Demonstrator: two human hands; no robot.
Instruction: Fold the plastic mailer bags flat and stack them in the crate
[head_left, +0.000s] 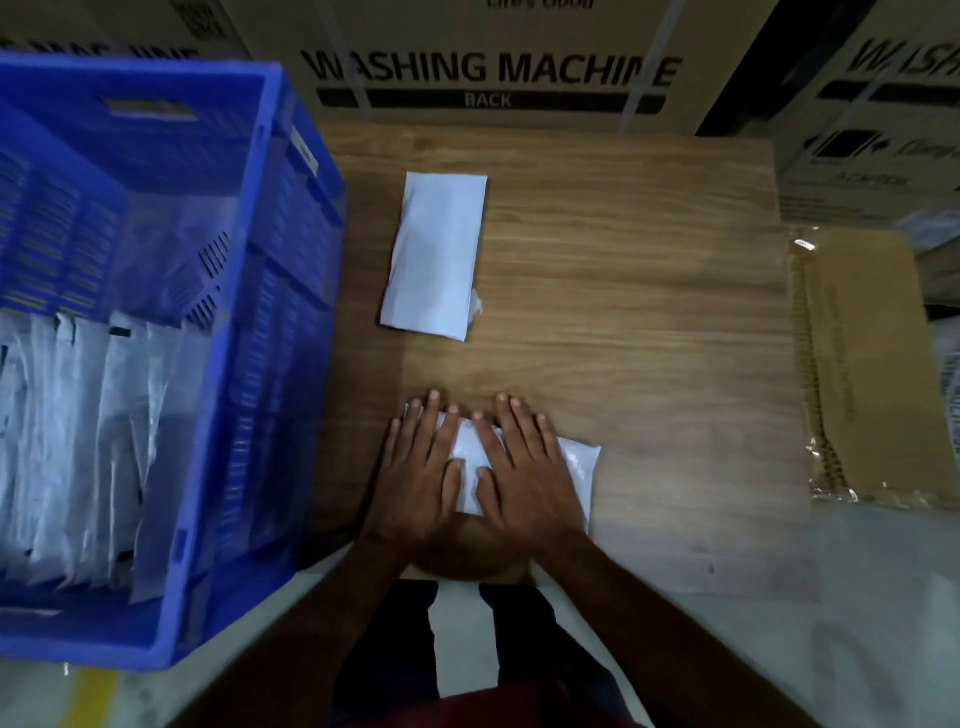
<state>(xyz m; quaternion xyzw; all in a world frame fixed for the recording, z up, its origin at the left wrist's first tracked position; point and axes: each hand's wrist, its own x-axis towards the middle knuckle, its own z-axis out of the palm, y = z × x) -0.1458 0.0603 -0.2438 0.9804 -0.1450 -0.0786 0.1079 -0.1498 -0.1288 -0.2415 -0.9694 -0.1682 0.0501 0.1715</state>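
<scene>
A white plastic mailer bag (579, 462) lies at the near edge of the wooden table (634, 291). My left hand (421, 475) and my right hand (524, 473) rest flat on it side by side, fingers spread, pressing it down and hiding most of it. A second white mailer bag (436, 254), folded into a long flat rectangle, lies farther back on the table, apart from my hands. The big blue crate (270, 322) stands to the left, with several white bags (83, 441) standing on edge inside it.
Cardboard washing-machine boxes (488, 67) wall off the far side of the table. A brown pack wrapped in clear plastic (862, 364) lies off the table's right edge. The pale floor and my legs show below the table's near edge.
</scene>
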